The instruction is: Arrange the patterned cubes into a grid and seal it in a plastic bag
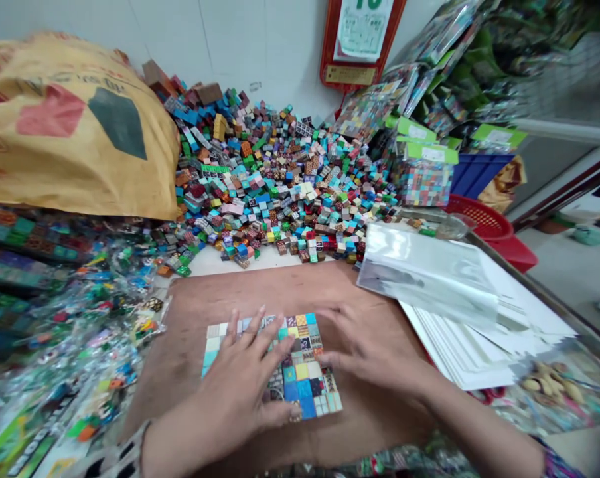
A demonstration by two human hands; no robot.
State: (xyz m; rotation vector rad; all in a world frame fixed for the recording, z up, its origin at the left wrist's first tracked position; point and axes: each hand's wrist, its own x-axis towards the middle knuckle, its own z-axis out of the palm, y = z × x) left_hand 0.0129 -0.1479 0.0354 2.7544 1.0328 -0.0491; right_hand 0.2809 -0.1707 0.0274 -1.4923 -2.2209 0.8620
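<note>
A flat block of small patterned cubes (302, 372), set side by side in rows, lies on a brown board (180, 372). My left hand (250, 362) rests over its left and middle part with the fingers spread, covering many cubes. At the right edge of the block, my right hand (352, 345) has its thumb and fingers apart, with fingertips by the upper right cubes. Neither hand grips a cube that I can see. The cubes show blue, yellow, white, black and brown faces.
Behind the board is a big heap of loose cubes (280, 179). A yellow sack (81, 133) stands at the left, above bagged small toys (105, 312). To the right lie clear plastic bags (429, 272) on white cards (459, 352), a red basket (479, 216) and packed cube sets (424, 176).
</note>
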